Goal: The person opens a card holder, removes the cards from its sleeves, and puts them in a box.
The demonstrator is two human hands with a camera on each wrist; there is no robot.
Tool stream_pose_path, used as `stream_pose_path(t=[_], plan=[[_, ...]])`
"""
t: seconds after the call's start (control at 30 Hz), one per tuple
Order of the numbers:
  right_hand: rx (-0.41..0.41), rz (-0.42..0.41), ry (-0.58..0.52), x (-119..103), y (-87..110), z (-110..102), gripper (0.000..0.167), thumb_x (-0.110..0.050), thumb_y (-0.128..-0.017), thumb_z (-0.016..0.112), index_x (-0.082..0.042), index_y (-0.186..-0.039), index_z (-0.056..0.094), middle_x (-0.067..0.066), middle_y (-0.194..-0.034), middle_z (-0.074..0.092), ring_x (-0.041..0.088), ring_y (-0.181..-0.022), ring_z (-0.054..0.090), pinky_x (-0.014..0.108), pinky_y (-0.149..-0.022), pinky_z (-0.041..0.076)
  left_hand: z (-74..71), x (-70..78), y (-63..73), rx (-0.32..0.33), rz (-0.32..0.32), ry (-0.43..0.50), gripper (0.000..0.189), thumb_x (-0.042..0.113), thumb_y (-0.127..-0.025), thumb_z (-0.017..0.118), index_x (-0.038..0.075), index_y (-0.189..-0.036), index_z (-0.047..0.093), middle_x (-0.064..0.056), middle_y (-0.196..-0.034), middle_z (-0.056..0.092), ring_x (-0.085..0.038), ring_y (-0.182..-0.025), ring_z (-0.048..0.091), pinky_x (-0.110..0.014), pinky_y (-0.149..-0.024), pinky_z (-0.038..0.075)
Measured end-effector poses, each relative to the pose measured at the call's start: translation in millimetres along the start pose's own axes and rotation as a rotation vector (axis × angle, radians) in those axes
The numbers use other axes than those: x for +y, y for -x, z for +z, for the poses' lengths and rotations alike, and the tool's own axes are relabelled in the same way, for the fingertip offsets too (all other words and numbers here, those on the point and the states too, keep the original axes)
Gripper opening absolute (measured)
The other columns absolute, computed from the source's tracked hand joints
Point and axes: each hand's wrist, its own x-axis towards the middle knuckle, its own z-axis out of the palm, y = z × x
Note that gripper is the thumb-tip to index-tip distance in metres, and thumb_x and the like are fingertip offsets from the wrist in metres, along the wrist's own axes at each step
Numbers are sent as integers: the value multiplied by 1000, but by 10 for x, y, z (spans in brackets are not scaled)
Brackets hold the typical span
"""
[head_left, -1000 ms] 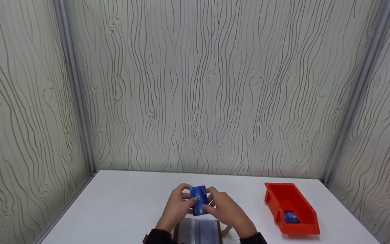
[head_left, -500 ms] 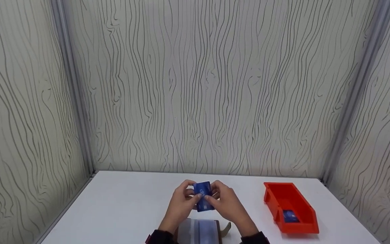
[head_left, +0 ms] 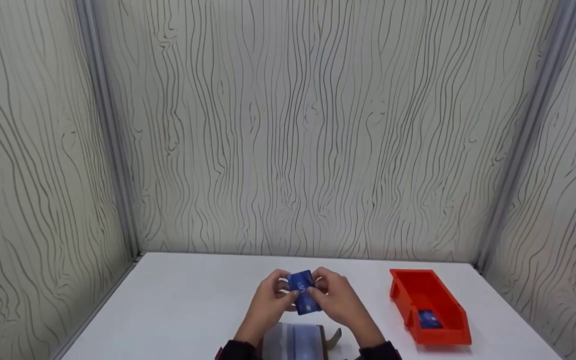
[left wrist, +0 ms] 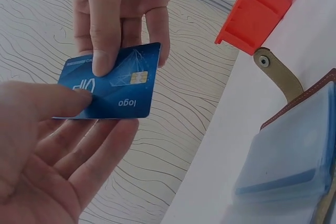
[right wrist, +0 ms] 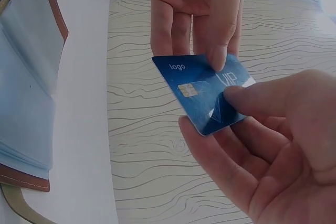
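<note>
A blue bank-style card [head_left: 303, 302], printed "VIP" and "logo" and bearing a gold chip [left wrist: 139, 77], is held in the air between both hands. My left hand [head_left: 267, 306] pinches one long edge, its thumb on the printed face and its fingers behind. From the opposite edge my right hand [head_left: 340, 300] pinches the same card, thumb also on the face. The two thumbs lie close together near the "VIP" lettering in the right wrist view. Below the hands lies an opened card holder [head_left: 295, 342] with clear plastic sleeves [right wrist: 26, 93] and a brown stitched edge.
A red plastic bin [head_left: 440, 300] stands on the right of the white table [head_left: 178, 300], another blue card [head_left: 429, 319] lying inside it. An olive strap [left wrist: 283, 72] with a metal snap sticks out from the holder. Wood-grain panels [head_left: 288, 125] enclose the table.
Both hands and the card have shifted slightly right, and the card leans more. The right thumb has moved from the card's lower edge up to its middle.
</note>
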Motion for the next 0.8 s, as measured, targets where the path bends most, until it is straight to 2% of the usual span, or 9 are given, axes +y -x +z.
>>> stream_pose_path(t=[0.17, 0.27, 0.43, 0.53, 0.63, 0.67, 0.7, 0.8], plan=[[4, -24, 26, 27, 1, -24, 8, -8, -106, 66, -3, -112, 67, 15, -107, 81, 22, -95, 75, 49, -84, 67, 0, -27, -2, -6, -30, -11, 30, -2, -99, 71, 0, -127, 60, -17, -106, 79, -25, -94, 82, -40, -80, 69], [17, -30, 67, 30, 2, -47, 6, -8, -106, 67, -5, -111, 68, 12, -104, 80, 19, -93, 71, 47, -85, 66, -8, -65, -15, -23, -71, -44, 30, -1, -98, 72, 2, -126, 62, -14, -105, 79, -24, -93, 81, -40, -80, 69], [69, -14, 127, 34, 6, -102, 6, -6, -105, 67, -7, -110, 69, 6, -98, 76, 18, -89, 65, 41, -85, 61, -34, -151, -19, -75, -151, -204, 26, 3, -94, 78, 4, -118, 66, -9, -102, 79, -21, -89, 77, -41, -79, 65], [94, 6, 131, 46, 11, -144, 7, -6, -104, 67, -7, -110, 69, 6, -97, 75, 18, -89, 65, 40, -85, 62, -40, -206, 12, -76, -191, -321, 25, 4, -91, 82, 5, -112, 68, -8, -98, 78, -21, -89, 73, -43, -78, 61], [112, 17, 127, 63, 20, -187, 8, -5, -104, 67, -7, -112, 69, 7, -98, 75, 18, -90, 65, 39, -87, 62, -55, -257, 61, -67, -238, -395, 27, 3, -87, 84, 3, -108, 68, -8, -94, 76, -21, -85, 70, -43, -76, 59], [117, 12, 124, 73, 25, -202, 8, -5, -104, 67, -7, -112, 69, 7, -98, 76, 18, -89, 65, 37, -86, 62, -65, -308, 62, -69, -249, -412, 27, 2, -85, 85, 2, -107, 69, -8, -92, 76, -21, -83, 70, -42, -75, 58], [123, 8, 124, 83, 29, -214, 8, -5, -104, 67, -6, -112, 69, 7, -98, 76, 18, -89, 64, 35, -84, 61, -87, -421, 43, -76, -261, -426, 28, 4, -84, 87, 4, -106, 70, -6, -90, 75, -20, -80, 69, -40, -73, 57], [141, 3, 128, 110, 34, -241, 9, -4, -104, 67, -6, -112, 69, 8, -97, 77, 18, -87, 64, 30, -81, 59, -172, -891, -83, -119, -288, -418, 30, 8, -78, 90, 11, -101, 71, -2, -84, 75, -18, -75, 69, -34, -68, 54]])
